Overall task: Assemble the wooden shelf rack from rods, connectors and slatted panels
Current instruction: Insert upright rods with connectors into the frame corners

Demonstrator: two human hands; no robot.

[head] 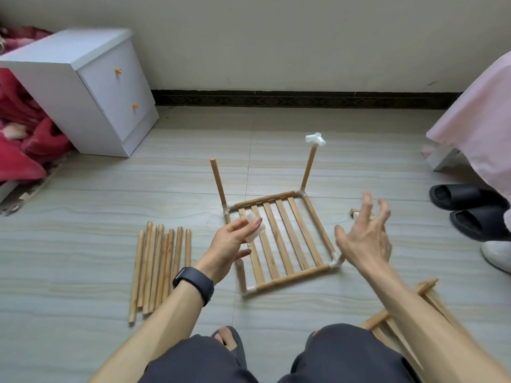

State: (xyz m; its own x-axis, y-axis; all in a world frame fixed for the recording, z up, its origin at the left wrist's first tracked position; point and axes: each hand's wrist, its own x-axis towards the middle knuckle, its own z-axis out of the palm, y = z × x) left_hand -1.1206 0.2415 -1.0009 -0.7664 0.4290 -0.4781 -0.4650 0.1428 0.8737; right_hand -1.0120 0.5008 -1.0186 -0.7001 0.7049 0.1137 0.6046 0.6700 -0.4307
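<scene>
Left hand [232, 244] pinches white connector [256, 234] between thumb and fingertips, above left edge of slatted panel [293, 277]. Right hand [365, 239] spread wide, holds nothing, hovers beside panel's right rail.

Bare upright rods:
- front-left rod [242, 275] just below left hand, toward me
- back-left rod [218, 181] beyond it, axis near vertical, slight lean

Back-right rod [309, 170] already capped by white fitting [315, 139].

I judge connector bound for bare rod top; left hand nearer both. Loose rods [160, 269] lie on floor to left.
</scene>
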